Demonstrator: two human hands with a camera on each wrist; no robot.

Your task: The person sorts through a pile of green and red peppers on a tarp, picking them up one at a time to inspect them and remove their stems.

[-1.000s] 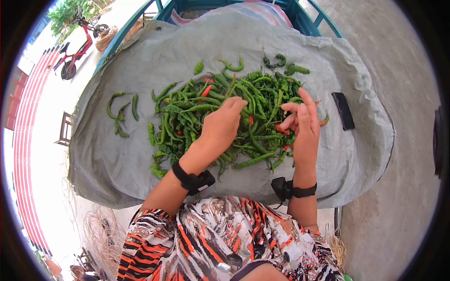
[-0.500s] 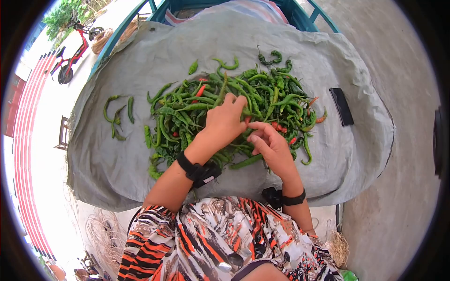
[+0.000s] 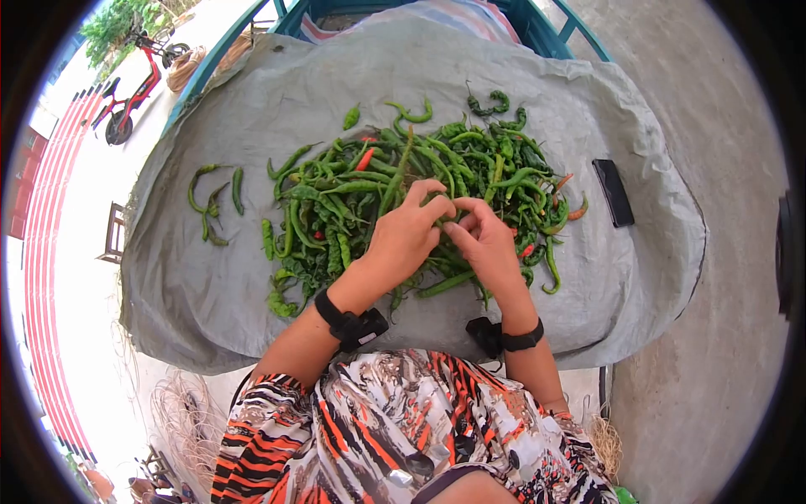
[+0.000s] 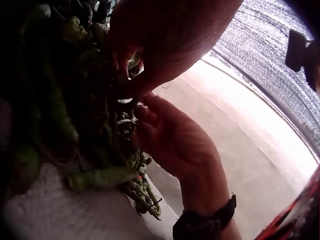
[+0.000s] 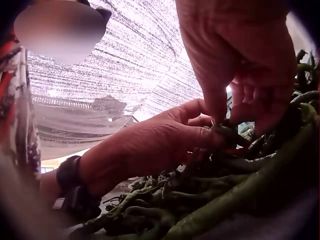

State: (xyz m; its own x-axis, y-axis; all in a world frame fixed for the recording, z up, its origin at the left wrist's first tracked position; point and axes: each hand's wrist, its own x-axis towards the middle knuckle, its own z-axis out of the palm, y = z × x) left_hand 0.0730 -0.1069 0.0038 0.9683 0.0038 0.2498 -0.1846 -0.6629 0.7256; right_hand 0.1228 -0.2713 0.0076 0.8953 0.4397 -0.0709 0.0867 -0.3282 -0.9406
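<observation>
A heap of green chili peppers (image 3: 319, 206), with a few red ones among them, lies on a grey cloth. Over its near middle my left hand (image 3: 405, 231) and right hand (image 3: 489, 248) meet at the fingertips. Between them, in the right wrist view, is a small green chili pepper (image 5: 230, 134). The left hand (image 5: 145, 142) grips it with thumb and fingers, while the right thumb and finger pinch at its end. From the head, the fingers hide most of this pepper. The left wrist view is dark, with both hands close together beside the heap.
Several loose peppers (image 3: 238, 191) lie apart on the left of the grey cloth (image 3: 260, 92). A black phone (image 3: 614, 193) rests to the right. Behind the cloth are the blue rails of a cart (image 3: 579, 34). A red scooter (image 3: 138, 92) stands at far left.
The right hand has come left and inward from the right side of the heap, its spread fingers closing at the left fingertips. The left hand has stayed over the heap's middle.
</observation>
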